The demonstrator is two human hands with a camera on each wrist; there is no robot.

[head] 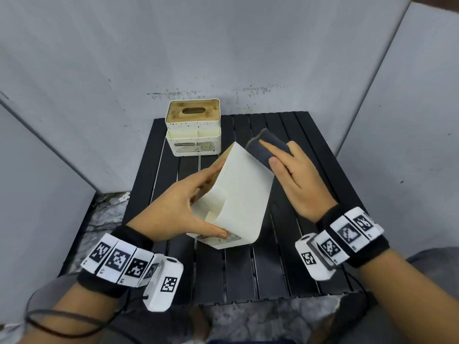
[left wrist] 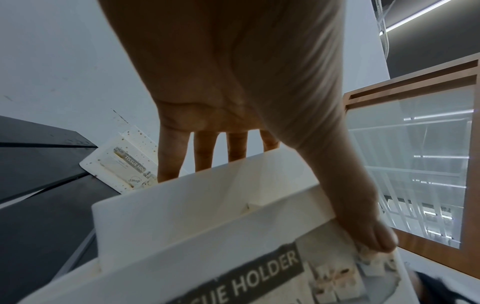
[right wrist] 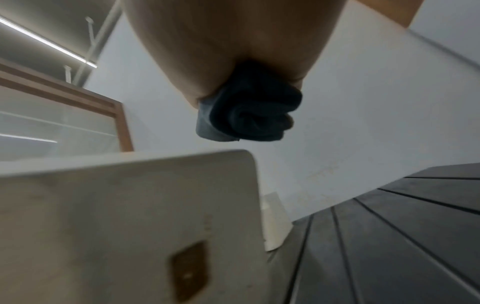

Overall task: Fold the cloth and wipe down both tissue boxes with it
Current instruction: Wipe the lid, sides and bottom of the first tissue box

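While two tissue boxes are in view, only one cloth point(head: 269, 148) appears, a dark folded pad. The far tissue box point(head: 193, 127) stands upright at about 11 o'clock on the black slatted table point(head: 310, 256), near the grey wall point(head: 223, 45), with a wooden slotted lid on top. The near tissue box point(head: 238, 194) is tipped on its side at the table's centre, its blank base turned up and its label end toward 6 o'clock. The left hand point(head: 178, 207) grasps this box from 9 o'clock, thumb on the label and fingers spread along the lid side. The right hand point(head: 298, 180), at 2 o'clock, clasps the cloth, thumb and forefinger lying flat over it, at the box's upper far corner; contact there is unclear.
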